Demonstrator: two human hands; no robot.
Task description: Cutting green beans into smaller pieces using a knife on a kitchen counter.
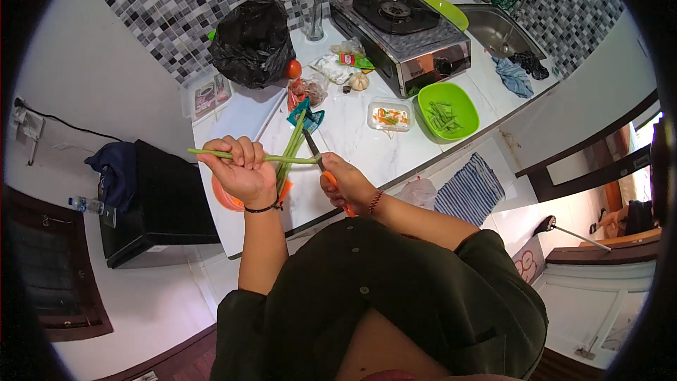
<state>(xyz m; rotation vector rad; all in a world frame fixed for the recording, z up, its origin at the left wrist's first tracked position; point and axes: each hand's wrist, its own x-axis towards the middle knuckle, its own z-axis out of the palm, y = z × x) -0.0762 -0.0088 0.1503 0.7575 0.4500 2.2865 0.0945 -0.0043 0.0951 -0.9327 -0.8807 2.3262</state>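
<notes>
Dark green cloth of the person's shirt (402, 289) fills the lower middle, nearest the camera, with both forearms reaching past it over the white desk (345, 127). Across the left hand (243, 175) lies a long green bean (293, 159), gripped under the curled fingers (247, 149), which are closed around it with the thumb alongside. One end of the bean pokes out to the left beyond the thumb; the other runs rightward, clear of the palm, to the thumb side of the right hand (350, 182). There the bean's end meets the knife (311, 144). The right hand's fingers are wrapped around the orange handle, and the dark blade points up and away from the person.

More long beans (298, 137) lie just behind the left hand, partly hidden by it. An orange bowl (223, 196) shows beside the left wrist. Farther right, a bright green bowl (465, 99) holds cut beans (443, 118), just beside a small clear tub (371, 116) of orange and white pieces, near the stove (437, 56).
</notes>
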